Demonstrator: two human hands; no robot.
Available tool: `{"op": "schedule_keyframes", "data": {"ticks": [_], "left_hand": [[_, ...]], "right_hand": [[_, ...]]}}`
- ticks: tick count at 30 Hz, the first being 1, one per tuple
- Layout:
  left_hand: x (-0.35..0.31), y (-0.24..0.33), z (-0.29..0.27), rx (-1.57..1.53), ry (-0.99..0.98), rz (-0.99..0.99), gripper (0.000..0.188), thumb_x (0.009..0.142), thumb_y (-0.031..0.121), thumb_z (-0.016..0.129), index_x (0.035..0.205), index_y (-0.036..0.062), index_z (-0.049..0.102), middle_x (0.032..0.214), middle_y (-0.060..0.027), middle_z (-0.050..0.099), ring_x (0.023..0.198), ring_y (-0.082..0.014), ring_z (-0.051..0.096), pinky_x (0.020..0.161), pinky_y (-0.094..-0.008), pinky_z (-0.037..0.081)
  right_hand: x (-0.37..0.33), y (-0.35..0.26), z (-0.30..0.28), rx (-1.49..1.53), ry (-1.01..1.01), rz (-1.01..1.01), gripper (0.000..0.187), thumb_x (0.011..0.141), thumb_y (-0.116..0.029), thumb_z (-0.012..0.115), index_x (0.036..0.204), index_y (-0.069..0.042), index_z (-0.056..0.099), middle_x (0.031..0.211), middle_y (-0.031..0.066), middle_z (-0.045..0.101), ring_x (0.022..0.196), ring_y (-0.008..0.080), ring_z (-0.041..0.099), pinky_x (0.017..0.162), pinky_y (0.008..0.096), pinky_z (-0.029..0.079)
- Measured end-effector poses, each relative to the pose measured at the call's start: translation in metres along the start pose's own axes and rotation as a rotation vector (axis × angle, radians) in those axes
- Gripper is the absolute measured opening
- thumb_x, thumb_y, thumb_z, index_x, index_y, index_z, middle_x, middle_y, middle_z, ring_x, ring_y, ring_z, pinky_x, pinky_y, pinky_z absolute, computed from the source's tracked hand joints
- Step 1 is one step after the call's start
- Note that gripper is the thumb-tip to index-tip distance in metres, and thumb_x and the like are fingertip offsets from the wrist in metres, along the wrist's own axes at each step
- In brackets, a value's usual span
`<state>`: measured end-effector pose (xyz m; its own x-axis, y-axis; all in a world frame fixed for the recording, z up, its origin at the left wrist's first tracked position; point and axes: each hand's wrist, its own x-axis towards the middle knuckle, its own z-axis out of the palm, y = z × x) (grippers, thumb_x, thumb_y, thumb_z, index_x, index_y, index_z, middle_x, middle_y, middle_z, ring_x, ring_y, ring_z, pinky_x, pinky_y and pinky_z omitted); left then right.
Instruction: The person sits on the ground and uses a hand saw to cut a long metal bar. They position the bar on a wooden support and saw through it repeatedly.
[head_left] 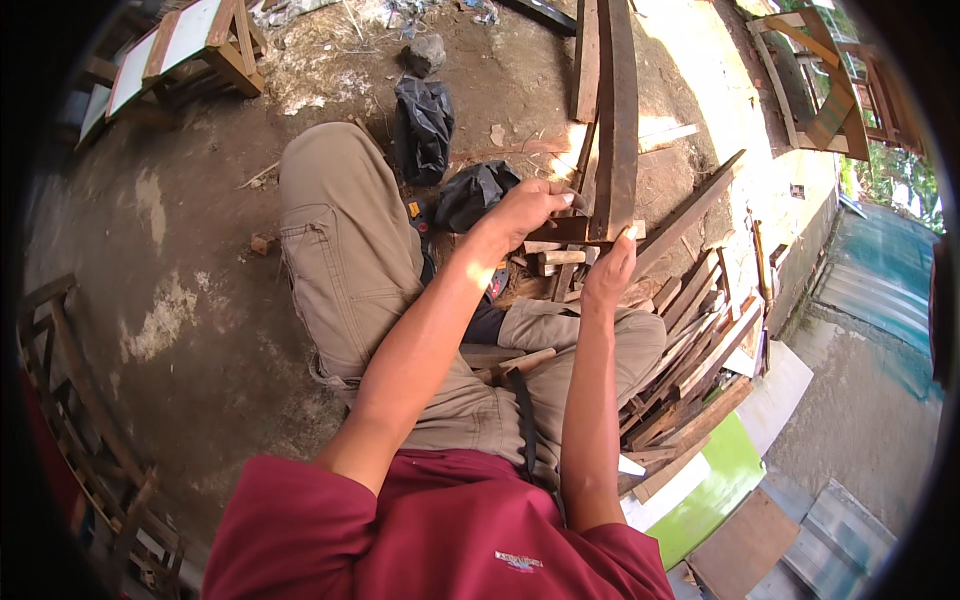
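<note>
A long dark wooden beam (617, 120) stretches away from me, its near end between my hands. Across that end sits a short dark piece of wood (562, 231), set roughly at a right angle to the beam. My left hand (530, 210) is closed at the left of the beam, its thumb and fingertips pinched on something small that I cannot make out. On the right, my right hand (609, 270) grips the short piece of wood by the beam's corner, thumb on top. The undersides of both grips are hidden.
Scrap wood strips (690, 345) are piled to my right, beside a green panel (715, 480). Black plastic bags (424, 130) and a stone (427, 54) lie ahead. A wooden frame (205, 45) stands far left, another rack (90, 370) near left.
</note>
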<state>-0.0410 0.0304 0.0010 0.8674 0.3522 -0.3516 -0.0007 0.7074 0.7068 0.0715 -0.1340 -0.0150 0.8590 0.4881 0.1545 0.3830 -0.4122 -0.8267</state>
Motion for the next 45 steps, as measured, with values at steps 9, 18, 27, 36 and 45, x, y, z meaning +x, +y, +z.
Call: {"op": "schedule_keyframes", "data": {"ticks": [9, 18, 27, 36, 45], "left_hand": [[0.01, -0.013, 0.025, 0.087, 0.291, 0.109, 0.027, 0.097, 0.02, 0.066, 0.115, 0.0009, 0.074, 0.103, -0.0062, 0.073, 0.097, -0.0122, 0.062, 0.088, -0.0288, 0.047], [0.021, -0.018, 0.033, 0.279, 0.236, 0.176, 0.033, 0.091, 0.015, 0.071, 0.12, -0.0004, 0.071, 0.109, -0.0111, 0.075, 0.099, -0.0137, 0.067, 0.089, -0.0289, 0.05], [0.032, -0.007, 0.022, 0.455, 0.077, 0.098, 0.031, 0.088, 0.013, 0.073, 0.116, -0.0003, 0.073, 0.105, -0.0121, 0.076, 0.097, -0.0142, 0.068, 0.089, -0.0291, 0.05], [0.05, -0.008, 0.023, 0.418, 0.127, 0.036, 0.025, 0.077, 0.006, 0.064, 0.093, -0.0089, 0.074, 0.087, -0.0179, 0.073, 0.08, -0.0243, 0.068, 0.072, -0.038, 0.051], [0.041, 0.002, 0.028, 0.402, 0.095, -0.117, 0.025, 0.082, 0.005, 0.068, 0.103, -0.0084, 0.072, 0.095, -0.0131, 0.072, 0.087, -0.0184, 0.065, 0.077, -0.034, 0.05]], "right_hand": [[0.011, -0.001, -0.011, 0.369, -0.028, 0.194, 0.051, 0.11, -0.039, 0.037, 0.123, 0.007, 0.055, 0.115, 0.0133, 0.06, 0.107, 0.0236, 0.054, 0.099, 0.0361, 0.041], [0.001, -0.006, 0.004, 0.336, -0.038, 0.13, 0.053, 0.11, -0.038, 0.035, 0.13, 0.008, 0.053, 0.119, 0.0179, 0.06, 0.107, 0.0269, 0.054, 0.098, 0.0369, 0.041], [-0.001, -0.027, 0.003, 0.339, -0.035, 0.136, 0.048, 0.11, -0.035, 0.034, 0.125, 0.006, 0.054, 0.114, 0.0157, 0.06, 0.103, 0.0262, 0.054, 0.095, 0.0363, 0.042], [0.001, -0.019, 0.007, 0.35, -0.018, 0.098, 0.046, 0.109, -0.034, 0.034, 0.121, 0.005, 0.055, 0.11, 0.0152, 0.06, 0.1, 0.0254, 0.053, 0.094, 0.0365, 0.042], [0.001, -0.003, 0.0, 0.272, -0.025, 0.116, 0.047, 0.108, -0.034, 0.036, 0.126, 0.006, 0.054, 0.115, 0.0165, 0.06, 0.105, 0.0252, 0.055, 0.097, 0.0364, 0.041]]}}
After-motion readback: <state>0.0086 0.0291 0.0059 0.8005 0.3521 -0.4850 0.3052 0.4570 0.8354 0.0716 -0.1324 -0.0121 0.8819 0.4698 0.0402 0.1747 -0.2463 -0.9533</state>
